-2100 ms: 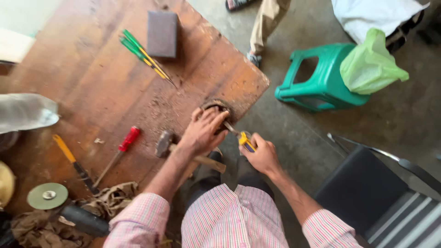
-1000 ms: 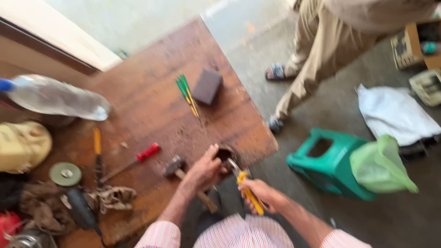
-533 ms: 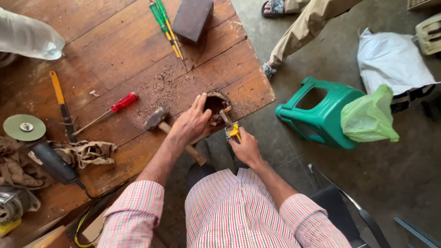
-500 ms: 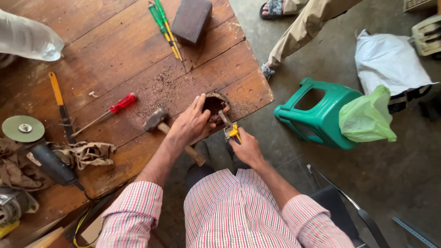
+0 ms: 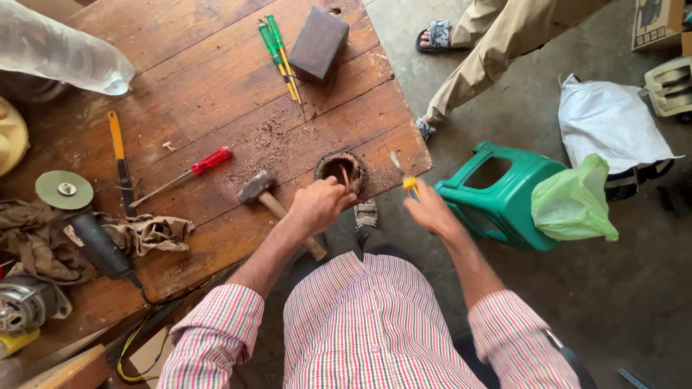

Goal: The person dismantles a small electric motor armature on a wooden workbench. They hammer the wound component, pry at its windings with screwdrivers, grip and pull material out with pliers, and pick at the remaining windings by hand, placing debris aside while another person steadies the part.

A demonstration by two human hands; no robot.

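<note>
My left hand (image 5: 322,204): It is closed on the near rim of the round brown shell (image 5: 342,171). My fingers curl over the edge and keep it from rolling.
My right hand (image 5: 427,209): It is shut around a yellow-handled tool (image 5: 405,176). The metal tip points up and away, just beside the shell but not in it.
Where the shell is: It sits on the wooden table (image 5: 180,79), close to the near edge, right in front of me.
What is done: The shell looks hollow and dark inside. I think a lot has been scraped out. Brown crumbs and dust (image 5: 270,137) lie on the wood behind it.
What is left: I see a thin brown strip sticking up inside the hole, so I think some bits are not out yet. I cannot tell how clean the bottom is.
Tools lying near: A hammer (image 5: 268,199) lies just left of my left hand. A red screwdriver (image 5: 189,171) lies farther left. Nobody is touching them.
</note>
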